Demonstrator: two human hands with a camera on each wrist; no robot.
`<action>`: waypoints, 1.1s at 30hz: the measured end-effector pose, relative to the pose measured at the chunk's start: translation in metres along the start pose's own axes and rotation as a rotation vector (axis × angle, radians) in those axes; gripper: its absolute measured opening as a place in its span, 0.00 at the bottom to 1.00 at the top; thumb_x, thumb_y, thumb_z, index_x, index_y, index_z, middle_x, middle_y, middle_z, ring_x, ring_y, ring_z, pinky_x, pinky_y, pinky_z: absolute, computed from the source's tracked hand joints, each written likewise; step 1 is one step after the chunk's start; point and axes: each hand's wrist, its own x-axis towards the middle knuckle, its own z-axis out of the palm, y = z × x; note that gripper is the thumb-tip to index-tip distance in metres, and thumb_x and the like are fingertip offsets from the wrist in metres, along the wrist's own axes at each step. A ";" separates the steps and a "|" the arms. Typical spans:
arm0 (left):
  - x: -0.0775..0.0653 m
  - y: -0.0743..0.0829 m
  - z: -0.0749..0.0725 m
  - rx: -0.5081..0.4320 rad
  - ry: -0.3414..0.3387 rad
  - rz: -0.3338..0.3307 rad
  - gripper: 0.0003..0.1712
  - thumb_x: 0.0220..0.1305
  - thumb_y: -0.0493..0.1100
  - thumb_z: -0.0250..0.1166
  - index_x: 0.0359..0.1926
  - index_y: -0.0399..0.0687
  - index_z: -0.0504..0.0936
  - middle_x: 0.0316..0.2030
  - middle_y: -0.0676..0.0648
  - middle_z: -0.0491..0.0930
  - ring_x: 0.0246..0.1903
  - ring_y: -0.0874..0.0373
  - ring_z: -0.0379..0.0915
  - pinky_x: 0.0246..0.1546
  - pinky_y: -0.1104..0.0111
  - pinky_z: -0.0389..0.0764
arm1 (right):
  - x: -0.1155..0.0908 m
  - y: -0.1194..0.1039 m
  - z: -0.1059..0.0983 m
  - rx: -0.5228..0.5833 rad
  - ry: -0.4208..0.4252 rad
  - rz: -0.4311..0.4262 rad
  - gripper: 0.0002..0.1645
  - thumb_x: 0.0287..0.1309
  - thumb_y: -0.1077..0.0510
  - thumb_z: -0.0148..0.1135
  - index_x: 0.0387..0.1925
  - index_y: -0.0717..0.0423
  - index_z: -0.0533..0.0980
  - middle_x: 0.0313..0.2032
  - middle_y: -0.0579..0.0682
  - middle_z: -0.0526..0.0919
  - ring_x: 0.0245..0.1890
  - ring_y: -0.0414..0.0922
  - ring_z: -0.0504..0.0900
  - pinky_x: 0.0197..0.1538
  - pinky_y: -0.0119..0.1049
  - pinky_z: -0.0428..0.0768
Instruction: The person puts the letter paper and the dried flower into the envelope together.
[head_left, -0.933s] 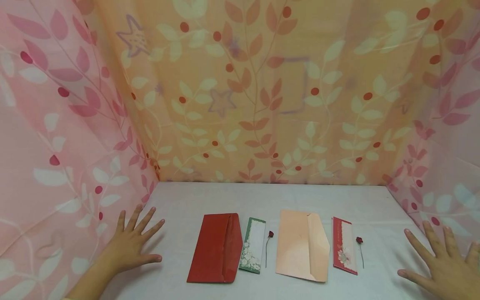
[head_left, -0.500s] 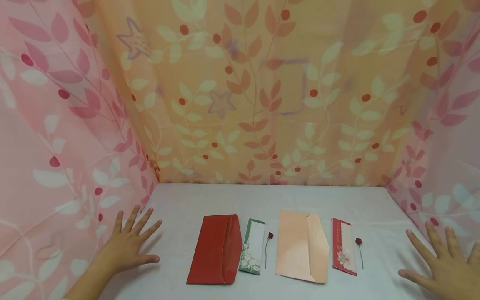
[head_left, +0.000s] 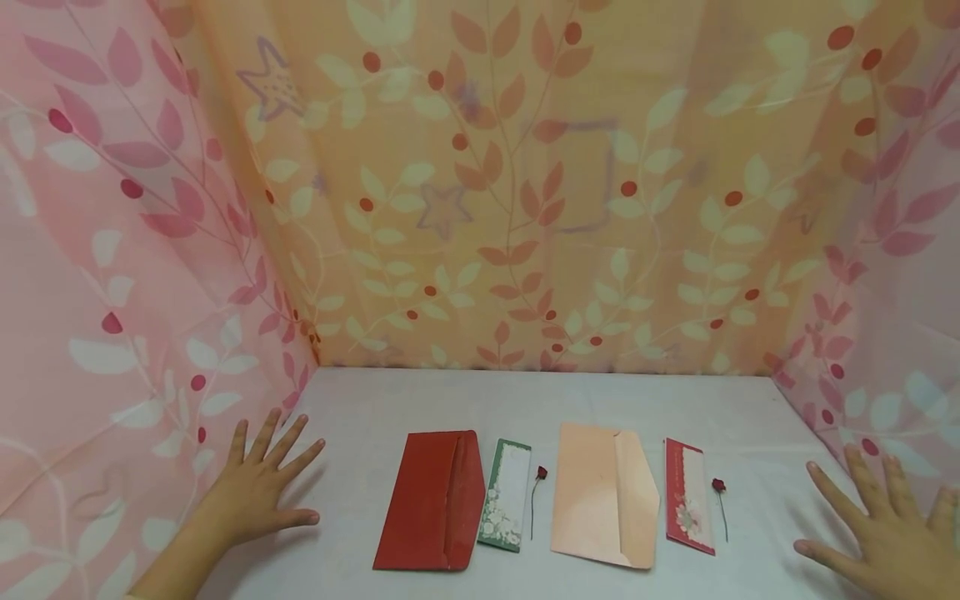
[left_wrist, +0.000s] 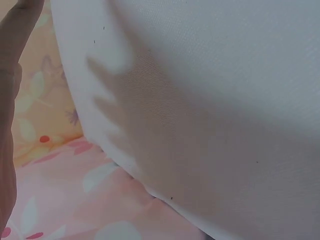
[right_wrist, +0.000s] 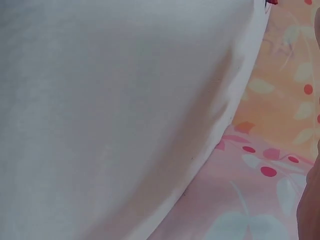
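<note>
1. Left hand (head_left: 251,500): fingers spread, holding nothing, apparently placed aside so no piece is covered.
2. Red envelope (head_left: 430,502), flap rightward, just beside the green card (head_left: 505,497); then a rose (head_left: 542,472), stem nearward.
3. Peach envelope (head_left: 603,497), red card (head_left: 688,496) and second rose (head_left: 718,485) repeat that order on the counter (head_left: 420,396), seemingly keeping two sets distinct.
4. Right hand (head_left: 896,537): fingers likewise splayed, gripping nothing.

No lettering is legible; marks on the red card (head_left: 690,498) are too small.
</note>
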 end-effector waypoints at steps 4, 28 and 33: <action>0.000 -0.001 0.001 0.011 0.008 0.003 0.64 0.46 0.84 0.63 0.81 0.72 0.51 0.82 0.44 0.41 0.79 0.33 0.28 0.70 0.30 0.28 | 0.003 -0.003 0.000 0.012 0.005 -0.016 0.75 0.43 0.19 0.68 0.80 0.26 0.33 0.79 0.50 0.16 0.74 0.60 0.09 0.56 0.65 0.02; 0.005 0.008 -0.008 -0.002 -0.032 -0.021 0.61 0.47 0.85 0.63 0.79 0.68 0.59 0.83 0.45 0.38 0.79 0.33 0.25 0.69 0.29 0.26 | 0.029 -0.054 -0.015 0.031 0.113 -0.089 0.70 0.41 0.19 0.69 0.81 0.28 0.45 0.82 0.49 0.28 0.78 0.60 0.18 0.62 0.72 0.10; 0.009 0.016 -0.015 -0.047 -0.038 -0.013 0.61 0.47 0.82 0.66 0.79 0.69 0.57 0.83 0.46 0.37 0.79 0.34 0.22 0.68 0.30 0.21 | 0.034 -0.063 -0.010 0.055 0.168 -0.127 0.69 0.40 0.19 0.70 0.80 0.30 0.50 0.83 0.49 0.32 0.79 0.59 0.21 0.63 0.73 0.12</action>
